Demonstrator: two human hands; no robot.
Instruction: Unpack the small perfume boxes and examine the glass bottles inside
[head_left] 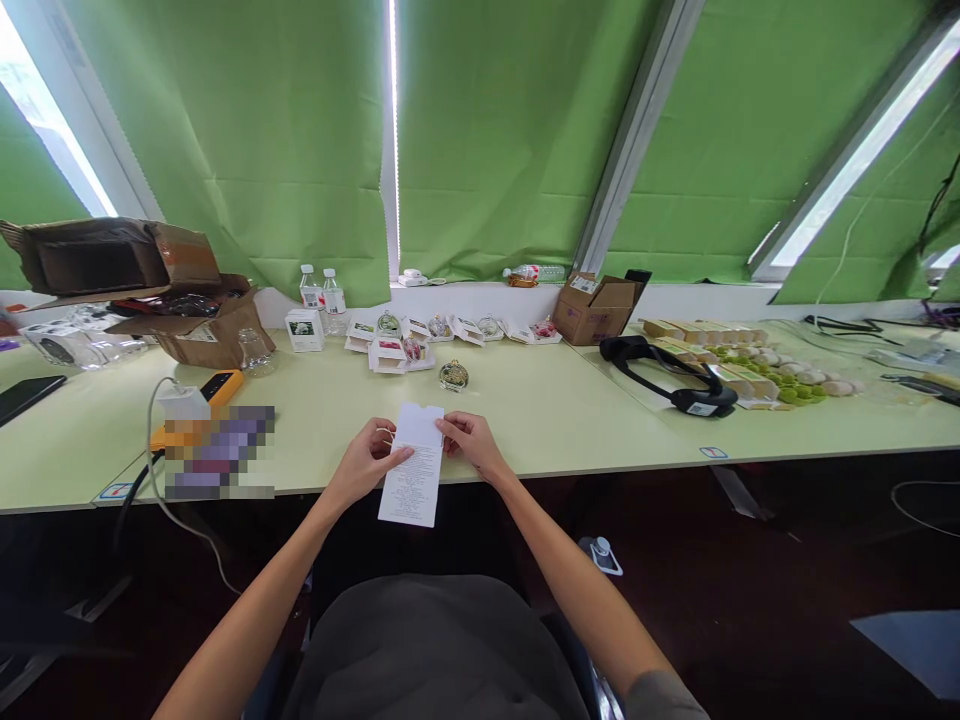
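A flat white printed card box (412, 470) hangs over the near edge of the pale green table (570, 410). My left hand (369, 462) pinches its left side, thumb across the print. On the other side my right hand (469, 444) grips near the top flap. Both hands are closed on it. A round glass ornament (454, 376) with dark filling sits on the table just beyond the box.
Small white boxes and glass ornaments (405, 345) lie in a row at the back. Two water bottles (322, 295) stand left of them. Open cartons (202, 330) (596, 308), a black neck device (675, 375), trays of green and white bits (780, 375), an orange device (214, 390).
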